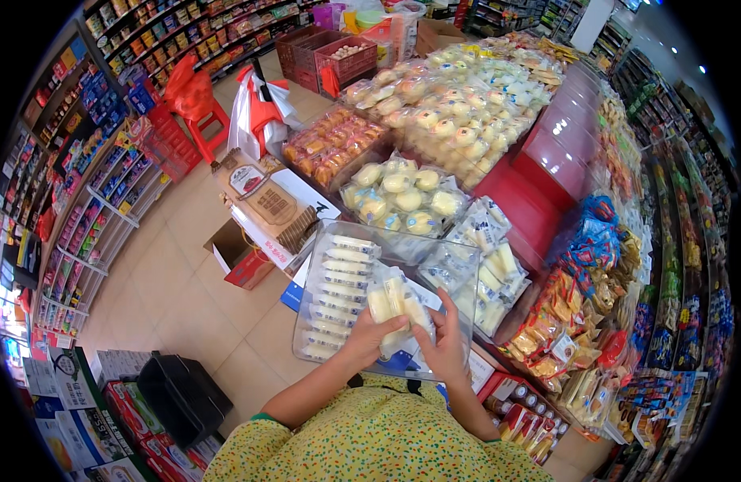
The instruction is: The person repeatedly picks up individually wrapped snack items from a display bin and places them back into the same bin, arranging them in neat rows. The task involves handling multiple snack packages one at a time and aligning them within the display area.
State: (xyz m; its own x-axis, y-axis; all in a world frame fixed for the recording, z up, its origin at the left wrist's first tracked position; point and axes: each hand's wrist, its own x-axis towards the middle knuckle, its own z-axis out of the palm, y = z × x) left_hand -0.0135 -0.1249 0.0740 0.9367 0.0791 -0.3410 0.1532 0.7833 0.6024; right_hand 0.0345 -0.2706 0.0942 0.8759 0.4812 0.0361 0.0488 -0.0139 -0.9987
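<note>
Both hands are over a clear plastic bin (471, 283) directly in front of me. My left hand (370, 337) grips several cream-coloured bread sticks (389, 301) in clear wrappers, its thumb across their lower ends. My right hand (442, 343) holds the right side of the same bunch between thumb and fingers, with the index finger raised. Along the bin's left side, similar wrapped packets (343, 289) lie stacked in one neat column. The bread hides part of the bin's floor, where a white and blue sheet shows.
Ahead are wrapped round buns (400, 193) and a tray of brown pastries (337, 144). More loose bread packets (497, 271) lie right of the bin. A printed carton (268, 205) stands left, an open box (238, 253) on the floor, and a black basket (183, 397) at lower left.
</note>
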